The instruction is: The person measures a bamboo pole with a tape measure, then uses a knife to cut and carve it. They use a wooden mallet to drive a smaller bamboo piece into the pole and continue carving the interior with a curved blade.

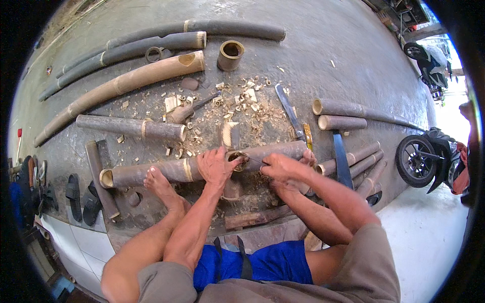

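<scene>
A thick bamboo pole (159, 171) lies crosswise before me, with a hole (237, 160) cut in its upper side. Gripping the pole just left of that hole is my left hand (216, 165), its thumb near the rim. My right hand (284, 167) is closed round what looks like a knife; its thin dark blade (251, 158) reaches toward the hole. The handle is hidden in my fist. My left foot (160, 183) rests against the pole, and my other foot is partly behind my right arm. A short upright-looking bamboo piece (230, 135) touches the pole's far side.
Wood chips (252, 106) litter the concrete floor. Beyond lie long bamboo poles (121, 83), a bamboo cup-like section (231, 55), a mallet-like tool (181, 113) and a long blade (289, 111). At right are a saw-like blade (342, 161), cut bamboo and a motorcycle (424, 159); sandals (74, 197) lie left.
</scene>
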`<state>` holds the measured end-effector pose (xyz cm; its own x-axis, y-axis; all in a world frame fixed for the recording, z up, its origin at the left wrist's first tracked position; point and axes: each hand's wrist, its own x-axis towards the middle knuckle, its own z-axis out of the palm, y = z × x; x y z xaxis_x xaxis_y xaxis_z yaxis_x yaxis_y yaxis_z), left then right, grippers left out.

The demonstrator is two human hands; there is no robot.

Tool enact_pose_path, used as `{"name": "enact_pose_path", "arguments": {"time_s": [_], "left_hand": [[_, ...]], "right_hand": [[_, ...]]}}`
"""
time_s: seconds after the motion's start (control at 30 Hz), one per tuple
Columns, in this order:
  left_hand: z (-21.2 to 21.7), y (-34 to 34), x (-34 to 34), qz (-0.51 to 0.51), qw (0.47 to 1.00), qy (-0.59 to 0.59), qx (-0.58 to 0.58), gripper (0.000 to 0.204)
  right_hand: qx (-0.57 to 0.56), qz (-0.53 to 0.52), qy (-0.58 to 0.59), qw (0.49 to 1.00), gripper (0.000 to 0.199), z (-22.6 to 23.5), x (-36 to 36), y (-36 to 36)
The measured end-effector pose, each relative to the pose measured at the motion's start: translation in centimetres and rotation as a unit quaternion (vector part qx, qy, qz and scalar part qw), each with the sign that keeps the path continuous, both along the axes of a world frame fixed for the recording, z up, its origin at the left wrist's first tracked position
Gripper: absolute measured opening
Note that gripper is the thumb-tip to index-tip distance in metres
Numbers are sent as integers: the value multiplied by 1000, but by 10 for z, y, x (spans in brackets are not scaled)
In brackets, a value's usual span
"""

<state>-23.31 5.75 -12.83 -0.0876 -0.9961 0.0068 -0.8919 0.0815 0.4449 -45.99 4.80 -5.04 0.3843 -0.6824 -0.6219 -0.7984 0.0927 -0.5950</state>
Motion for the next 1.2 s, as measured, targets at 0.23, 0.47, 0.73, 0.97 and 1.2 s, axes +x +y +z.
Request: {"name": "enact_pose_path", "arguments": {"time_s": [0.23, 0.47, 0.73, 0.97, 1.2], "left_hand": [[20, -12, 12, -90, 993, -32, 70, 79], [32, -40, 53, -238, 928, -67, 278, 109], [27, -31, 52, -219, 946, -63, 230, 83], [1, -18, 64, -212, 971, 22, 106, 30], [4, -27, 69, -240, 962, 8, 128, 45]], "right_hand": [[14, 58, -11, 998, 38, -8, -1, -23], [128, -210, -126, 961, 43, -45, 35, 92], [260, -537, -330, 732, 30, -19, 130, 105], [250, -737, -512, 363, 27, -19, 200, 22], [264, -696, -511, 431, 33, -30, 167, 47]]}}
